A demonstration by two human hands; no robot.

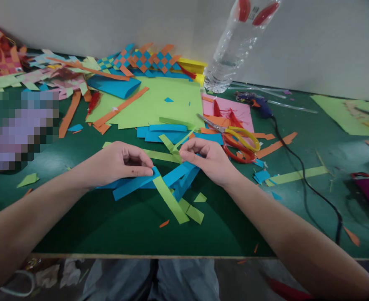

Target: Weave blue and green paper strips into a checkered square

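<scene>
Blue strips and green strips lie crossed in a loose bundle at the centre of the frame, on the green table, just above its near edge. The left grip is clenched on the blue strips, with the thumb pressing one strip's end against the curled fingers. The right grip pinches the green strips between thumb and forefinger at the spot where two thin green pieces cross, and more blue strips run under its palm. One wide green strip slants down from between the grips towards the lower middle, with small green offcuts beside it. Just right of the right grip lie scissors with yellow and red handles, resting partly on a pink sheet. Above the grips spreads a large green sheet with an orange strip across it. Woven orange-and-blue pieces sit at the upper middle, against the wall. A clear bottle stands tilted in the upper right, and near it lies a glue gun, whose black cord trails down the right side.
</scene>
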